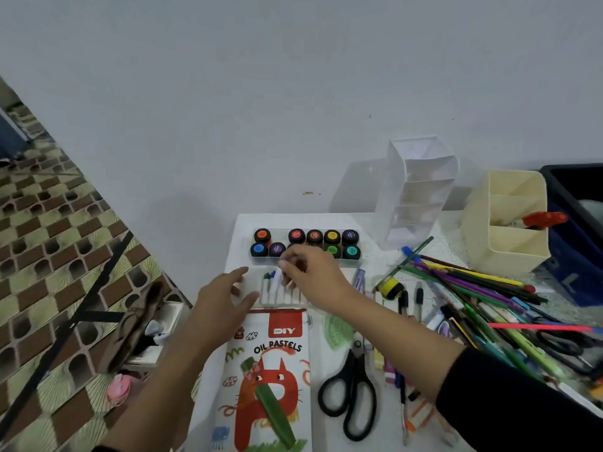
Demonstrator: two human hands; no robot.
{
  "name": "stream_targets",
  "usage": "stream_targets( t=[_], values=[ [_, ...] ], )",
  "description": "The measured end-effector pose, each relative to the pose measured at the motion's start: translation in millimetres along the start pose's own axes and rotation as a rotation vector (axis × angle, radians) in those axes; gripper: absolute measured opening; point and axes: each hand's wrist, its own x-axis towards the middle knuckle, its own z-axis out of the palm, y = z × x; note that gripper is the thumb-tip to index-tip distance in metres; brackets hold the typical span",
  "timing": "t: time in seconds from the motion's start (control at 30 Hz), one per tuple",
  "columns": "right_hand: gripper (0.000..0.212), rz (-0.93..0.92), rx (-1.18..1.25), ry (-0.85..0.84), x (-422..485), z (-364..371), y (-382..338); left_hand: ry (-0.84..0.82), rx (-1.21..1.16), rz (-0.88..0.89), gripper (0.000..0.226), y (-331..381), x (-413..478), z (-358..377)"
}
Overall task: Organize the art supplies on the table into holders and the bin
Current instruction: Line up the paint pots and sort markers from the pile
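An oil pastels box (267, 380) lies open on the white table (368, 269), with its clear tray (274, 295) of pastels pulled out at the top. My right hand (310, 272) pinches a pastel with a blue tip over the tray. My left hand (225, 298) hovers with fingers spread at the tray's left edge. Behind them sits a clear case of paint pots (306, 244). A white tiered holder (414, 194), a cream holder (509, 223) and a dark blue bin (574, 243) stand at the back right.
Black scissors (352, 386) lie right of the box. A heap of coloured pencils and pens (483, 295) covers the table's right side, with a yellow sharpener (390, 286) nearby. A red item (543, 219) sticks out of the cream holder. Patterned floor lies left of the table.
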Motion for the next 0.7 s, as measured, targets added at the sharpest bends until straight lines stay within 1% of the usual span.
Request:
stream_targets(
  t=[0.17,0.33,0.43,0.53,0.6,0.7],
  values=[
    [0.016,0.004,-0.132,-0.036,22.9,19.8,-3.4,0.017,-0.043,0.03,0.034,-5.8,6.1,-2.8],
    [0.02,-0.003,-0.217,-0.093,32.6,31.3,-0.6,0.01,-0.101,0.082,0.02,-6.7,10.2,-4.3],
    [0.021,-0.094,-0.337,-0.064,32.7,35.9,4.0,0.018,-0.107,0.062,0.015,-8.1,14.5,-2.7],
    [0.016,-0.21,-0.442,-0.025,30.6,38.3,8.8,0.047,-0.077,0.038,0.02,-7.9,18.0,0.2],
    [0.013,-0.301,-0.511,-0.001,26.3,39.5,14.6,0.069,-0.042,0.061,0.021,-6.6,18.8,0.8],
    [0.016,-0.438,-0.601,0.018,18.5,39.1,22.7,0.109,0.014,0.109,0.026,-6.7,19.2,1.1]
  ],
)
